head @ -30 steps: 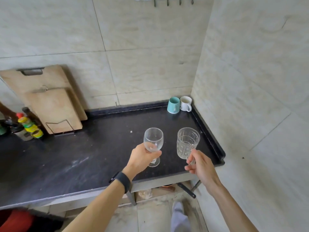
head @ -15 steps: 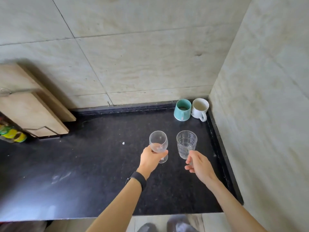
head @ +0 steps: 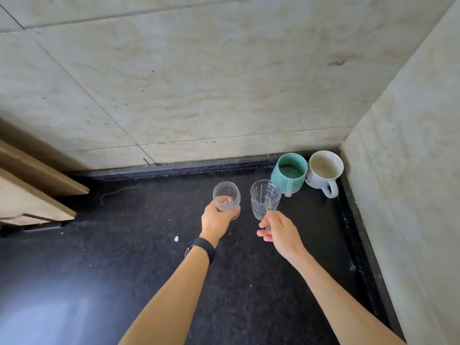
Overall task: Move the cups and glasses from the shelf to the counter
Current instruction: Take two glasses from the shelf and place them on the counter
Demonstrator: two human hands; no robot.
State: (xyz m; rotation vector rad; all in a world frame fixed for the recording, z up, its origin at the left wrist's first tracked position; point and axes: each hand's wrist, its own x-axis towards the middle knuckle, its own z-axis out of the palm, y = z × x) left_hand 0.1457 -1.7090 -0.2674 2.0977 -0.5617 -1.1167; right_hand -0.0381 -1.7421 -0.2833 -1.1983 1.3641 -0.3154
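My left hand (head: 216, 221) grips a clear round-bowled wine glass (head: 226, 198) from below, over the black counter (head: 124, 270). My right hand (head: 278, 230) holds a clear stemmed glass with a cut grid pattern (head: 264, 199) by its lower part. Both glasses are upright and side by side; whether their feet touch the counter is hidden by the hands. A teal mug (head: 290, 174) and a white mug (head: 323, 173) stand touching each other in the back right corner, just behind the patterned glass.
Tiled walls close the counter at the back and on the right (head: 410, 170). Wooden cutting boards (head: 29, 195) lean against the back wall at the far left. A small white speck (head: 176, 238) lies on the counter.
I have stepped closer, and both hands carried the glasses further back over the counter toward the two mugs. The view now looks more steeply down; bottles at the left have left the frame.
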